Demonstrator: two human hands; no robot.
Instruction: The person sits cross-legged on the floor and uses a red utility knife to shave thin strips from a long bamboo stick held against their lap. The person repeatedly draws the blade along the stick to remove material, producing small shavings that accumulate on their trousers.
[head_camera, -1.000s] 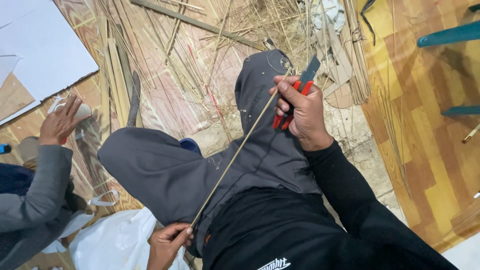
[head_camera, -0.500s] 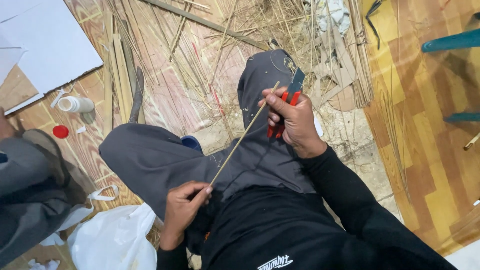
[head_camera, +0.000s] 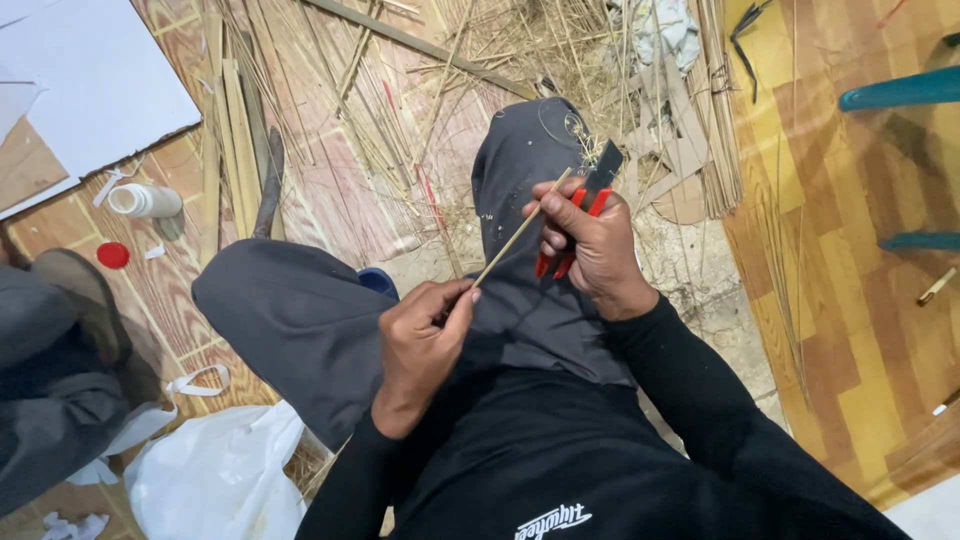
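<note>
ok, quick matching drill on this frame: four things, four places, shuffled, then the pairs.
Things:
1. thin stick
2. red-handled cutter
3. red cap
4. white plastic bag

Places:
A. on the floor by the white bottle
B. gripped in the right hand
C. bottom left, beside the bent knee
D. spanning from the left hand to the right hand

Pairs: 1-D, 2-B, 3-A, 4-C
</note>
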